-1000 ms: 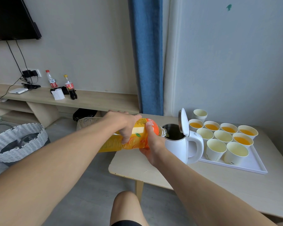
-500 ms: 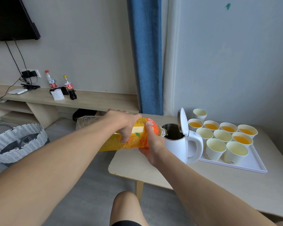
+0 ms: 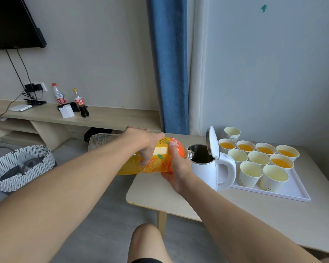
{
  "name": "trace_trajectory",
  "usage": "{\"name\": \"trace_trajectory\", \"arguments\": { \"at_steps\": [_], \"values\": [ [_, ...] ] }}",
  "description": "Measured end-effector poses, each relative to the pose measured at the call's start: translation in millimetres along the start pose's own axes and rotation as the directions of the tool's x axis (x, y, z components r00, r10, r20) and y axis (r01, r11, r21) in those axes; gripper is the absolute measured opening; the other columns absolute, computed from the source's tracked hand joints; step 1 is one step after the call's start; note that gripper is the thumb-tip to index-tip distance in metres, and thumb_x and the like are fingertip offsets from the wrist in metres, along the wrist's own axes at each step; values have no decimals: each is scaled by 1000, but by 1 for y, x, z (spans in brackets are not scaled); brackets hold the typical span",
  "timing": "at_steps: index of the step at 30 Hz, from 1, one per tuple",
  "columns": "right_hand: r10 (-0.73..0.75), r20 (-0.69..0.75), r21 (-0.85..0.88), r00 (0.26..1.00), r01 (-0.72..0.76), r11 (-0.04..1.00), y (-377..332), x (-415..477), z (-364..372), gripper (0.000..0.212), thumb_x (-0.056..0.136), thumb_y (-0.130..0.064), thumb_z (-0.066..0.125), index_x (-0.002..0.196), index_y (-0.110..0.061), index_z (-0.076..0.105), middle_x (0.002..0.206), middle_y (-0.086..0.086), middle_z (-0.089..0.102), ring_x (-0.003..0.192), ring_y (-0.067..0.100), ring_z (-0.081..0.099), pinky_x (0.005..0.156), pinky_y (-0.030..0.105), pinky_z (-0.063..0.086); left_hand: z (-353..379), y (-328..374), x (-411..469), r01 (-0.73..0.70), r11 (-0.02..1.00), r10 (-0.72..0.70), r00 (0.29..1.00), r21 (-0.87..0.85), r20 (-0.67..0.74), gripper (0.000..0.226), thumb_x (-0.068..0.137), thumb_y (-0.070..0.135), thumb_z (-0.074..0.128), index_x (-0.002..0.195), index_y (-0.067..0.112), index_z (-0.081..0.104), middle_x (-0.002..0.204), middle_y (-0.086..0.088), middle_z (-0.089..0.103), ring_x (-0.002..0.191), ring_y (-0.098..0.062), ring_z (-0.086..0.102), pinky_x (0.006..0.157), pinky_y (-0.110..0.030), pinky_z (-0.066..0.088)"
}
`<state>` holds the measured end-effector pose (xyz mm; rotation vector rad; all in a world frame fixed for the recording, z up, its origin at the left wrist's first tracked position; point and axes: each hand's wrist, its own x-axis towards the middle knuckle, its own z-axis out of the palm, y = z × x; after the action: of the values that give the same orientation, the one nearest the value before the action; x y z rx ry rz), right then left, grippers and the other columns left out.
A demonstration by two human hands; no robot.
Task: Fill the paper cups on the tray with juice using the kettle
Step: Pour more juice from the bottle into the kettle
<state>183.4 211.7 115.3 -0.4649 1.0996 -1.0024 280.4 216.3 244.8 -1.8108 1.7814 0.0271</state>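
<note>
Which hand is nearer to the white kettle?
Right. The right hand grips the juice bottle near its neck, close beside the kettle; the left hand grips the bottle's middle from above, farther from the kettle.

One tray [image 3: 292,194] carries nine paper cups [image 3: 251,172]: five with juice, four unfilled. One stack of spare cups [image 3: 232,133] stands near them. Also one kettle [image 3: 203,171], one juice bottle [image 3: 160,162], two red-labelled bottles [image 3: 59,96] on the shelf [image 3: 112,118], one woven basket [image 3: 17,164].
</note>
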Motion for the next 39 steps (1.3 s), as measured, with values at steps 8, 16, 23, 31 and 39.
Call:
{"name": "trace_trajectory", "arguments": {
  "at_steps": [8, 16, 23, 31, 39],
  "values": [
    [0, 5, 27, 1000, -1, 1000, -1, 0, 1, 87, 80, -55, 75, 144, -26, 25, 125, 10, 59, 105, 30, 67, 84, 48, 60, -5, 2, 0, 7, 999, -7, 1000, 37, 2, 127, 71, 35, 94, 161, 42, 6, 155, -11, 38, 140, -38, 44, 105, -54, 44],
    [-4, 5, 38, 1000, 4, 999, -1, 1, 0, 86, 80, -56, 75, 144, -26, 25, 125, 11, 59, 105, 30, 67, 83, 48, 60, -9, 5, -1, 15, 998, -15, 1000, 67, 2, 126, 71, 35, 94, 162, 41, 6, 156, -11, 37, 140, -38, 44, 105, -53, 43],
    [-4, 12, 42, 1000, 4, 999, -1, 2, -1, 87, 79, -57, 75, 144, -26, 25, 124, 11, 59, 104, 30, 67, 83, 48, 61, -10, 6, -2, 13, 997, -13, 1000, 74, -1, 124, 73, 33, 93, 162, 40, 7, 156, -12, 37, 140, -37, 44, 104, -52, 42],
    [-7, 10, 38, 1000, 7, 999, -2, 2, 0, 86, 80, -58, 73, 144, -25, 25, 125, 11, 58, 105, 30, 67, 83, 48, 61, -12, 6, -1, 15, 996, -15, 1000, 88, -4, 123, 73, 34, 93, 162, 40, 7, 155, -12, 36, 140, -37, 44, 103, -51, 41],
    [-6, 3, 31, 1000, 6, 999, -2, 1, 0, 88, 80, -59, 73, 145, -25, 25, 125, 11, 58, 104, 30, 67, 81, 47, 61, -13, 6, -1, 14, 996, -14, 1000, 91, 0, 123, 73, 34, 93, 162, 41, 7, 155, -11, 37, 140, -37, 44, 103, -52, 41]
  ]
}}
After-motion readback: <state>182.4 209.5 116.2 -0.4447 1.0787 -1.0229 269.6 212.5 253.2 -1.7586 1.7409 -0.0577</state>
